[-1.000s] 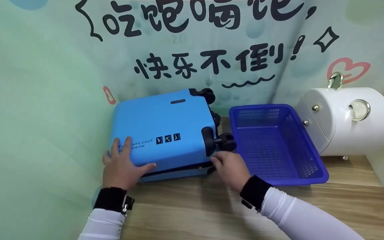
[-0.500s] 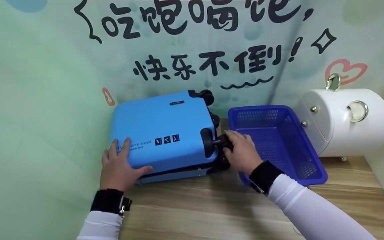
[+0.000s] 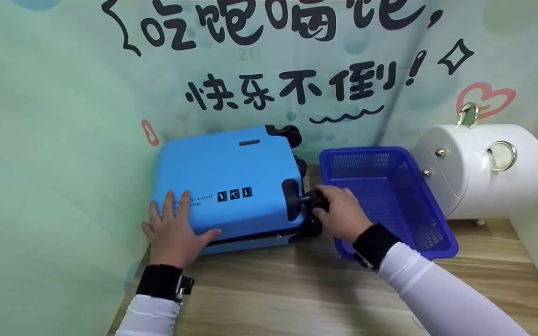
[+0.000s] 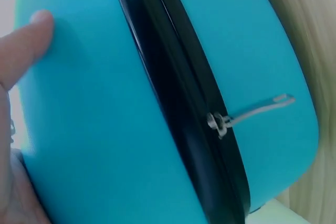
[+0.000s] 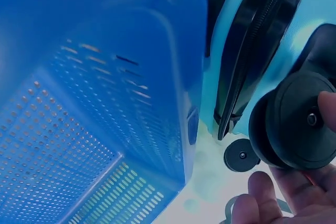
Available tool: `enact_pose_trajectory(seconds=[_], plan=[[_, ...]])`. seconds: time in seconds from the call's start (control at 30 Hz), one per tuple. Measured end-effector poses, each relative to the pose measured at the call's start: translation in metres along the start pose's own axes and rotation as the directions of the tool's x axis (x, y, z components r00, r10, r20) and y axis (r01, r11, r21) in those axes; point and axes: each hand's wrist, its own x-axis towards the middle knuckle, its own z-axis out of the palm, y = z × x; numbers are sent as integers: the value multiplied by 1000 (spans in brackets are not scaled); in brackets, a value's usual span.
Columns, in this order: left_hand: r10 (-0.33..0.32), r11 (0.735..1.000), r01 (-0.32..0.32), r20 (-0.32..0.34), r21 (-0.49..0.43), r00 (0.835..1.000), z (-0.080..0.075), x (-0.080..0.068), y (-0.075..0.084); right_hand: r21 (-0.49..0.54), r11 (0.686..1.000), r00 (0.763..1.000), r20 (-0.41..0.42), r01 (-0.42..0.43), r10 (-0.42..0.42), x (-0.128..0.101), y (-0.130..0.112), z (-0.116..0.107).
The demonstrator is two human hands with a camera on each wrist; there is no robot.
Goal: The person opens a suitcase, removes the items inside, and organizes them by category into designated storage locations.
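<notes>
Wooden table point(image 3: 269, 289): suitcase point(image 3: 224, 179) under hands

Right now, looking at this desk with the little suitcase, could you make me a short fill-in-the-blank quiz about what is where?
1. The left hand lies flat on the ____ suitcase.
2. The right hand holds one of the suitcase's black ____.
3. Right of the suitcase stands a dark blue perforated ____.
4. The silver zipper pull hangs from the suitcase's ____ zipper band.

Missing words: blue; wheels; basket; black
</notes>
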Motion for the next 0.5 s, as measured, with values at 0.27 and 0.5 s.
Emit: enact_pose_trajectory(seconds=[0.27, 0.5], plan=[[38, 999, -38, 54, -7, 998, -11, 17, -17, -33, 997, 998, -15, 67, -67, -9, -6, 4], [-11, 1000, 12, 18, -4, 1000, -20, 22, -21, -52, 991, 993, -9, 120, -120, -24, -21, 17]])
